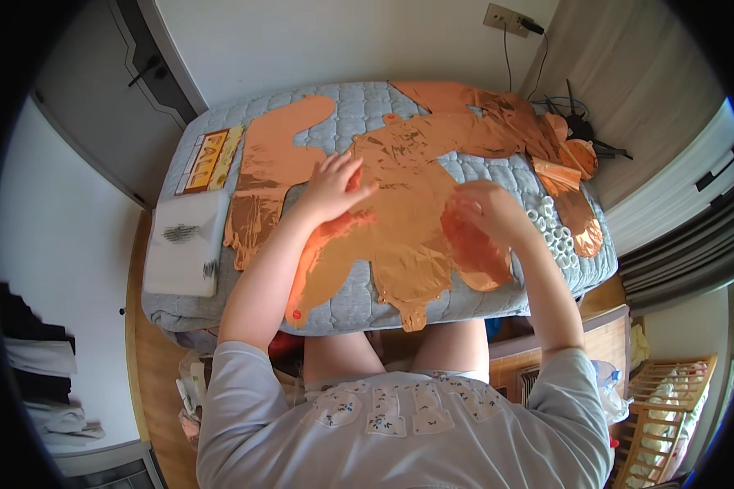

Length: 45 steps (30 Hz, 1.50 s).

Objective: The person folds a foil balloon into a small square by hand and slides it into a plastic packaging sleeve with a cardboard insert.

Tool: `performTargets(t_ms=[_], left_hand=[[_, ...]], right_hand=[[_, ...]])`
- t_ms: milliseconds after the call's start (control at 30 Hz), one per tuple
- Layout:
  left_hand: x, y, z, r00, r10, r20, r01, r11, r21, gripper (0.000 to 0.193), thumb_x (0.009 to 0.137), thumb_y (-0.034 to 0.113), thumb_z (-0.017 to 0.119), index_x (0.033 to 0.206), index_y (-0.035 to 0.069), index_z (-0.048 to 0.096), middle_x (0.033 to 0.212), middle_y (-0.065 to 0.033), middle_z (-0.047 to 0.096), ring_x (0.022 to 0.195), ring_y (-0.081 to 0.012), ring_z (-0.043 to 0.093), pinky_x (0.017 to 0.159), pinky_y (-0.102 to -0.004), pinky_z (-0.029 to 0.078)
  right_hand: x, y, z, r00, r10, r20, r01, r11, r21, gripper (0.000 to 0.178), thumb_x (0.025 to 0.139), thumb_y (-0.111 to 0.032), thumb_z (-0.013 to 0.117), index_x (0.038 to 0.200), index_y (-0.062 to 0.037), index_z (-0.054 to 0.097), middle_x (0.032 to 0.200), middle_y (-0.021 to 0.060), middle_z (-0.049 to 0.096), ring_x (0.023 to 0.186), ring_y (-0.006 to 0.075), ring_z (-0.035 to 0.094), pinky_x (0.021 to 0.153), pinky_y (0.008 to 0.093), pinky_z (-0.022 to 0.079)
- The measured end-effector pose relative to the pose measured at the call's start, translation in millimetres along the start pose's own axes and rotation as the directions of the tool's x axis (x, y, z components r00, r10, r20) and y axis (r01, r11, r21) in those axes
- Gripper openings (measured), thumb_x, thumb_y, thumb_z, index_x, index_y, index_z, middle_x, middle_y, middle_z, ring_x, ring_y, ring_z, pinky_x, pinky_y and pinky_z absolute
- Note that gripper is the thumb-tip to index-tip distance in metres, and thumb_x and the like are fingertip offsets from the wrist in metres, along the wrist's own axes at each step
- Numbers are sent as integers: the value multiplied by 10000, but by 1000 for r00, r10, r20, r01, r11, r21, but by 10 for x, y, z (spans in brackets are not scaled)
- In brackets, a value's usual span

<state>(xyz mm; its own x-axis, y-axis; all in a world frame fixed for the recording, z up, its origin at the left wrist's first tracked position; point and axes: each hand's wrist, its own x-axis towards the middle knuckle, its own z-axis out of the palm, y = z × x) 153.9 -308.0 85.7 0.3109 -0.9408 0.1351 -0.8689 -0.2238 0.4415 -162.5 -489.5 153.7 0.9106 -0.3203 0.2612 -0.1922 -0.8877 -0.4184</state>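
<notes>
Central foil sheet (408, 191), copper-coloured, spread on a grey quilted bed (355, 110); left hand (334, 189) at its left edge, fingers loosely spread, nothing seen in the grip; right hand (488, 210) over its right side, fingers curled, whether they pinch the foil cannot be told; second foil sheet (273, 155), to its left; flat white packet (183, 253), farther left of it; white rings (556, 238), to its right.
</notes>
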Motion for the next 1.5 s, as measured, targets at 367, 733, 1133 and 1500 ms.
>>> performTargets(t_ms=[367,733,1133,1500], left_hand=[[-103,-128,-250,997,-44,60,50,993,-107,701,957,534,670,1491,97,539,1601,-177,435,1489,-324,399,1219,-466,304],[-187,206,-253,979,74,188,-95,990,104,1068,732,730,769,1582,185,424,1687,-146,296,1587,-322,176,1271,-587,50],[-189,146,-212,975,90,202,-91,996,-6,1326,699,666,839,1668,103,130,1693,-194,250,1596,-348,131,1282,-551,45],[-184,134,-234,963,104,249,-98,995,-34,1252,746,642,819,1666,104,163,1711,-169,213,1606,-327,102,1286,-537,29]], right_hand=[[101,362,255,995,-97,-1,96,992,79,228,896,-145,703,1085,-38,773,1225,122,714,1146,330,646,983,410,523],[83,431,282,989,-151,-11,151,988,44,237,882,-108,719,1100,-31,775,1239,144,705,1174,338,630,1022,423,494],[46,423,299,994,-110,-15,110,994,8,244,894,-148,715,1110,-53,778,1247,103,707,1194,303,622,1050,429,445],[61,442,305,995,-100,-9,100,994,37,257,884,-120,730,1127,-53,777,1259,112,701,1197,314,618,1053,423,454]])
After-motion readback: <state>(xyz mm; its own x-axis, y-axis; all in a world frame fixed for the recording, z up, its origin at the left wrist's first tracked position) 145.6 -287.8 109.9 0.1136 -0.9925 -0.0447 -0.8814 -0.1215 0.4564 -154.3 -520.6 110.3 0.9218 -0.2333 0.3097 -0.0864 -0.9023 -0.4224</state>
